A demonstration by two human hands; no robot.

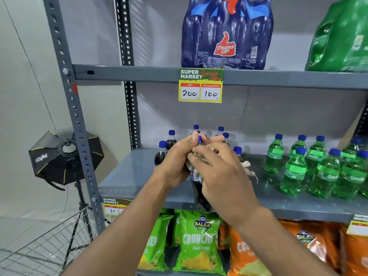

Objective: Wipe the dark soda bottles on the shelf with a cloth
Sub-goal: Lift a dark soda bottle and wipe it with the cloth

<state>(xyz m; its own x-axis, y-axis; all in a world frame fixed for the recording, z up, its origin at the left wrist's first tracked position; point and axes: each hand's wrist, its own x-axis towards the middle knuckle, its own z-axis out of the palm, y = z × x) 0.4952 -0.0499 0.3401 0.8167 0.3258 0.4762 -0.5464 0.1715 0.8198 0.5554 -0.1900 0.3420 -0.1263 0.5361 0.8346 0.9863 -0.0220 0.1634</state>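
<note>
Over the middle shelf (pixel 127 176): we hold a dark soda bottle (pixel 198 194).
Left hand (pixel 175 162): clamped on its neck.
Right hand (pixel 221 174): presses the cloth (pixel 196 172) around it.

Upper centre, the blue pack (pixel 227 34) reads "Thums Up"; the price tag (pixel 200 85) "SUPER MARKET", "200", "100". Bottom, the green bag (pixel 199 242) reads "BALAJI"; right, green bottles (pixel 316 164) "Sprite".

One dark soda bottle (pixel 199 194) with a blue cap is held up in front of the grey shelf (pixel 127 176), tipped a little. A pale checked cloth (pixel 196 172) wraps its upper half. More dark bottles (pixel 163 152) stand behind, at eleven o'clock.
</note>
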